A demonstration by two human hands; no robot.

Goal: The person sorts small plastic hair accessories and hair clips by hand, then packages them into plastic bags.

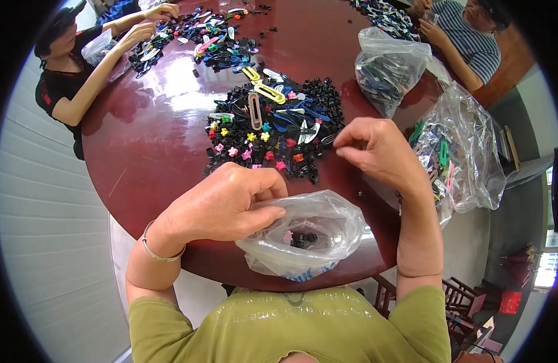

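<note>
My left hand (230,202) grips the rim of a clear plastic bag (342,227) near the table's front edge. The bag's mouth faces up, and a few black clips and a pink one (288,236) show inside. Beyond it spreads a pile of hair clips (291,130): small black claw clips, colored flower clips, and snap clips in white, blue and yellow. At the pile's right edge my right hand (378,151) is closed in a pinch, with a dark snap clip (328,140) at its fingertips.
A filled clear bag (388,72) stands at the back right. Another bag (466,151) with clips lies at the right edge. Two people (67,78) (466,42) sit across the round red table (133,163), handling more clips. A tiny black clip (361,194) lies alone.
</note>
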